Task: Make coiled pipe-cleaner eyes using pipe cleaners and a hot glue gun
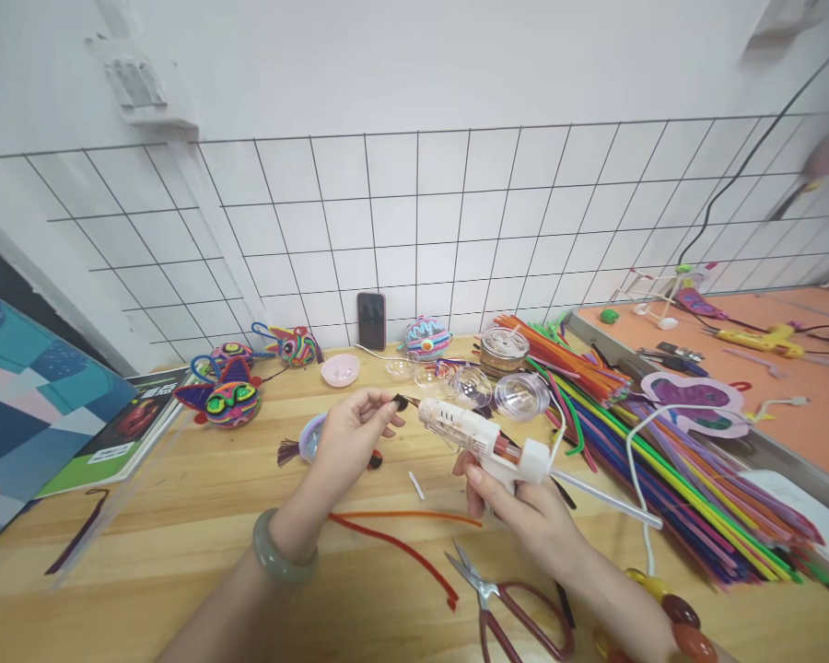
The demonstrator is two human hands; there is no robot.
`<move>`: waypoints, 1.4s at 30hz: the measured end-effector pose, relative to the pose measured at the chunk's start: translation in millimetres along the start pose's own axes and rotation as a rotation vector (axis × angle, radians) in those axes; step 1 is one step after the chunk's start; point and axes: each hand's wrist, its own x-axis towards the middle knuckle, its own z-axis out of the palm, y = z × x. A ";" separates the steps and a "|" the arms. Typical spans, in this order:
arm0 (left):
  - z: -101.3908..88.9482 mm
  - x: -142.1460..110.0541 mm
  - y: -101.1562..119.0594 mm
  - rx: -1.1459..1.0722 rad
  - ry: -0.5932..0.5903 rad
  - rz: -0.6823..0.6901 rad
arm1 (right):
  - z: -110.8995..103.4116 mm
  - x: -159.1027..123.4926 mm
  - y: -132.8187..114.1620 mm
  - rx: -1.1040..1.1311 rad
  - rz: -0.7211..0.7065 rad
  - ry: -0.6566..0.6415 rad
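My right hand (518,506) is wrapped round the grip of a white hot glue gun (460,425), with a clear glue stick (612,505) poking out of its back end. Between the thumb and fingertips of my left hand (359,428) is a small black piece (401,402), close to the gun's nozzle; whether they touch I cannot tell. Partly behind my left hand lies a pale blue rounded piece (312,436) with a dark tassel. A red and black bit (375,459) is on the table just below that hand.
Red-handled scissors (487,589) lie open in front, near red and orange pipe cleaners (401,543). Bundles of pipe cleaners (636,470) spread at right. Clear domes (521,396), a pink dish (341,370), a phone (371,320) and colourful yarn figures (231,402) stand towards the wall.
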 end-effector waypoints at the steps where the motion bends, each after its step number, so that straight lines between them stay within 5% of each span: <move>1: -0.1 0.0 -0.1 0.001 -0.006 0.002 | 0.0 0.1 0.1 -0.006 -0.001 0.001; 42: 0.0 -1.0 4.7 0.011 0.000 0.008 | 0.9 -0.9 1.2 -0.048 -0.001 0.023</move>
